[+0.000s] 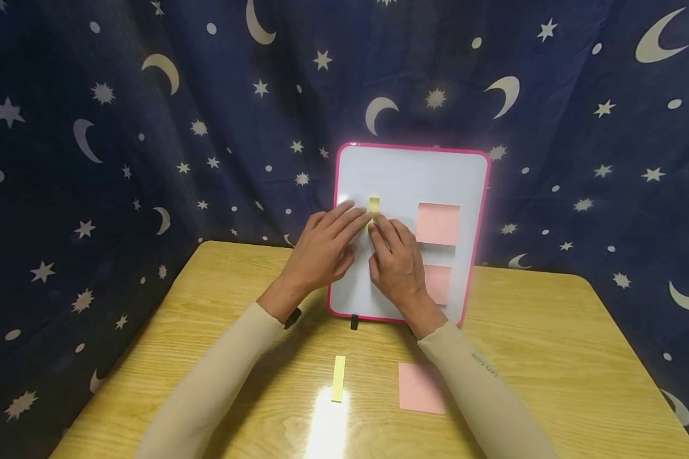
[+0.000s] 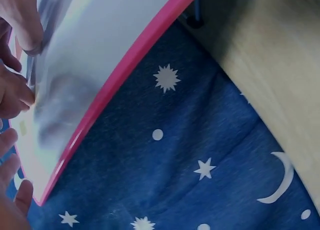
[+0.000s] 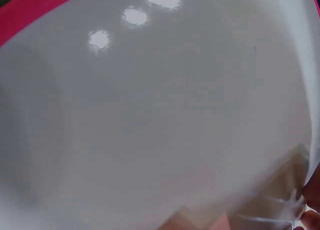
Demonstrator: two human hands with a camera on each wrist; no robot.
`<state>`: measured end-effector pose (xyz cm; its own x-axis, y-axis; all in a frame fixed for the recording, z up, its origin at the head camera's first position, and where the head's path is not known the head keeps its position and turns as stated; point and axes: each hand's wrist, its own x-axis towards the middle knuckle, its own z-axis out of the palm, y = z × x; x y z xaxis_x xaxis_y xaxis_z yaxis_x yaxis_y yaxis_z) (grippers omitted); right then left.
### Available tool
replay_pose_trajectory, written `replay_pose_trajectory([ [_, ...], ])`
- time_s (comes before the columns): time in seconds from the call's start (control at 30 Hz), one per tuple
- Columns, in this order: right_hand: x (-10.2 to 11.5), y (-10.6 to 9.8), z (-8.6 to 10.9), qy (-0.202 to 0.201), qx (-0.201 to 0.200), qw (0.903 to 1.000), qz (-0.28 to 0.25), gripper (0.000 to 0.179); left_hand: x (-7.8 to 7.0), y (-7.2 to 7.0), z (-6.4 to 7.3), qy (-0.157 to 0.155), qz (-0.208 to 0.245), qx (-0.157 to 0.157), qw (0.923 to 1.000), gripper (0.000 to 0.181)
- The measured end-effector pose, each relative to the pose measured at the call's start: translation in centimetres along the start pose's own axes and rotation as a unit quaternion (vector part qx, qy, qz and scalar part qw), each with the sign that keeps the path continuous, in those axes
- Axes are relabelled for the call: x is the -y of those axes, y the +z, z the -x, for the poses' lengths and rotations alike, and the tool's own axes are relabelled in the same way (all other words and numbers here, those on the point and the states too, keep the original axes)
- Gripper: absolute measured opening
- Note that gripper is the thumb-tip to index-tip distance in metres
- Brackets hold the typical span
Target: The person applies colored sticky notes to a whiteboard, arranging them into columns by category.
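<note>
A whiteboard [image 1: 399, 175] with a pink frame stands upright on the table, and a narrow yellow sticky note [image 1: 374, 204] lies vertically on its left half. My left hand [image 1: 327, 245] reaches in from the left, fingers extended, fingertips at the note's left edge. From below and right, my right hand [image 1: 399, 261] presses its gently bent fingertips on the same note, covering its lower part. Two pink sticky notes, an upper one [image 1: 439, 224] and a lower one [image 1: 438, 285], are on the board's right half; my right hand partly hides the lower one. Glossy board surface [image 3: 150, 115] fills the right wrist view.
On the wooden table [image 1: 528, 357] in front of the board lie a yellow strip [image 1: 338, 379] and a pink square note [image 1: 419, 389], partly under my right forearm. A black foot [image 1: 354, 322] shows at the board's bottom edge. A dark blue star-and-moon curtain [image 1: 235, 127] hangs behind.
</note>
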<state>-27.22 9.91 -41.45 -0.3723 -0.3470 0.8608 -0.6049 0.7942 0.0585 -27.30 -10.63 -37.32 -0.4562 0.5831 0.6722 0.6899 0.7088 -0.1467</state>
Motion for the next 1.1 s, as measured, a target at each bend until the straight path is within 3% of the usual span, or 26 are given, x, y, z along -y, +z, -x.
replay_pose_trajectory([
  [0.13,0.0,0.0,0.0,0.002,0.008,1.0,0.0,0.046,-0.2,0.0,-1.0,0.017,-0.016,0.01,0.9997,0.071],
  [0.3,-0.1,0.0,0.1,0.004,0.018,0.9998,0.006,0.037,-0.5,0.3,-1.9,0.029,-0.034,0.043,0.998,0.077],
  [0.43,-0.1,-0.1,0.1,-0.001,0.015,0.9999,0.006,0.031,-0.6,0.4,-2.3,0.028,-0.048,0.061,0.9966,0.079],
  [0.63,-0.2,-0.2,-0.1,-0.018,0.005,0.9998,0.009,0.038,-0.6,0.3,-2.6,0.016,-0.066,0.083,0.9942,0.08],
  [0.87,-0.5,-0.1,-0.1,-0.047,-0.002,0.9988,0.01,0.034,-0.6,0.3,-2.7,0.014,-0.061,0.088,0.9942,0.08],
  [1.1,-0.5,-0.3,0.0,-0.038,0.008,0.9987,0.034,0.034,-0.6,0.4,-2.8,0.011,-0.062,0.092,0.9938,0.08],
])
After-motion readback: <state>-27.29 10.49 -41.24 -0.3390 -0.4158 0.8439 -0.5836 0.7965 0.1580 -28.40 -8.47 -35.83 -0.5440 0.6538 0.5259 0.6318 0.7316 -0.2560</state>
